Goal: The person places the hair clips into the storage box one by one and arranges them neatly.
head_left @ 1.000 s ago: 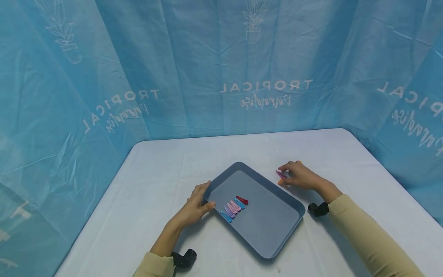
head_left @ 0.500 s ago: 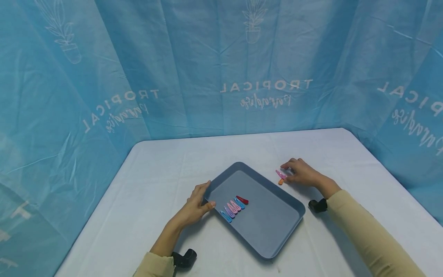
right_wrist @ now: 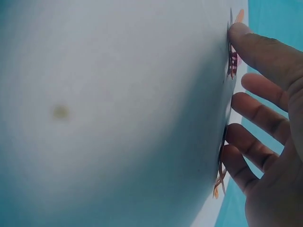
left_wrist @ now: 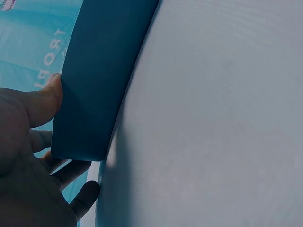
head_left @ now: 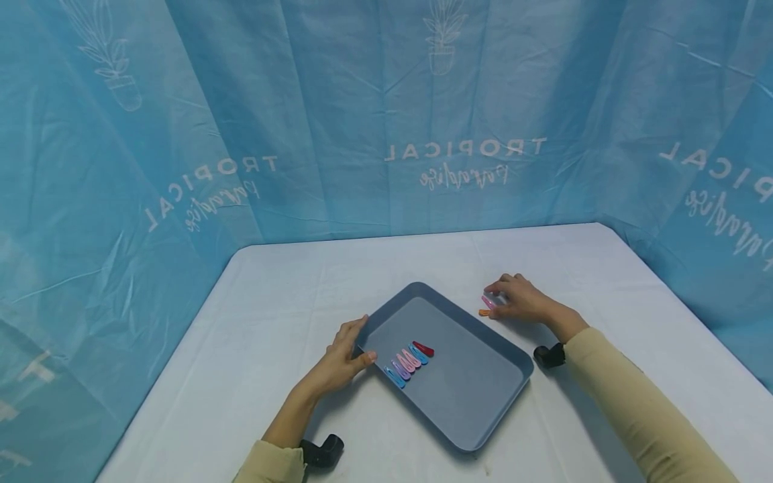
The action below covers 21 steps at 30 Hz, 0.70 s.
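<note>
A grey-blue tray [head_left: 471, 376] lies at an angle on the white table. My left hand [head_left: 341, 359] holds its left corner, thumb on the rim and fingers around the outside, as the left wrist view shows the tray wall [left_wrist: 102, 80] beside the thumb. Inside the tray, several snap hair clips [head_left: 406, 362] in blue, purple, pink and red sit in a row. Beyond the tray's right side, my right hand [head_left: 519, 300] touches loose clips on the table. A pink clip [head_left: 488, 302] and an orange clip [head_left: 484, 312] show at its fingertips; other clips lie partly hidden beneath the hand.
A white cloth [head_left: 290, 288] covers the table. Blue printed curtains [head_left: 338, 121] hang behind it and along both sides. Each wrist wears a black camera mount, such as the left one [head_left: 323, 451].
My right hand first shifts slightly right, then back left. The orange clip has turned and slid a little toward the tray. My left hand and the tray stay put.
</note>
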Available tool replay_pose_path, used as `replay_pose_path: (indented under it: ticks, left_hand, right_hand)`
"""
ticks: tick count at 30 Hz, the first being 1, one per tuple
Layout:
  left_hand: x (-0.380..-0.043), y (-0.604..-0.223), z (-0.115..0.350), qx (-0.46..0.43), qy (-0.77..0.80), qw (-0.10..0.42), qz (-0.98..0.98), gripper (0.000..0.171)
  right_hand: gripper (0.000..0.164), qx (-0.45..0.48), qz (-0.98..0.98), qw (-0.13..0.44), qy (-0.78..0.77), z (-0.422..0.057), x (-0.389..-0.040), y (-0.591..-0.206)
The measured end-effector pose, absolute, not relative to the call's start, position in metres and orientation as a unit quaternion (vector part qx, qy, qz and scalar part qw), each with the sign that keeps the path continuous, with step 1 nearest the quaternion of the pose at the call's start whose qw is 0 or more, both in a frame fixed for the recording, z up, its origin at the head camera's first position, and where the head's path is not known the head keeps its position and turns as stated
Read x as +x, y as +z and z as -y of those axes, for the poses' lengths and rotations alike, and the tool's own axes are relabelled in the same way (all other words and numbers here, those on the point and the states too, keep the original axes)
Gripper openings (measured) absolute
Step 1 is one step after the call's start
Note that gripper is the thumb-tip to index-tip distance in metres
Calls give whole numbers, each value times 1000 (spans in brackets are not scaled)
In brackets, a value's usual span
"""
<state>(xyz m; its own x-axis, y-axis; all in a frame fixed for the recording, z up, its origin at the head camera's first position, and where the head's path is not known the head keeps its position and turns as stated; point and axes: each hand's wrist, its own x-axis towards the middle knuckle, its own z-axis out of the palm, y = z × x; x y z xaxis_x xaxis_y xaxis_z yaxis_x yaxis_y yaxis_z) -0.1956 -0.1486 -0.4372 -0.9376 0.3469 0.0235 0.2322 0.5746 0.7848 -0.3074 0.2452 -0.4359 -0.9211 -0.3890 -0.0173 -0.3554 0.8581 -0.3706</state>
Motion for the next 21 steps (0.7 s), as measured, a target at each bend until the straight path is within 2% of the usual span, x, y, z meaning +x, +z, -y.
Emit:
replay_pose_path:
  ticks: [11,21]
  left_hand:
    - [-195,-438,149,162,432,65,-885,73]
    - [-195,-438,148,166,428,65,-886,73]
  right_hand:
    - [44,-197,-959,55,-197,-259,-308,-438]
    - [41,-194,-964,33,-179,-253,-307,-437]
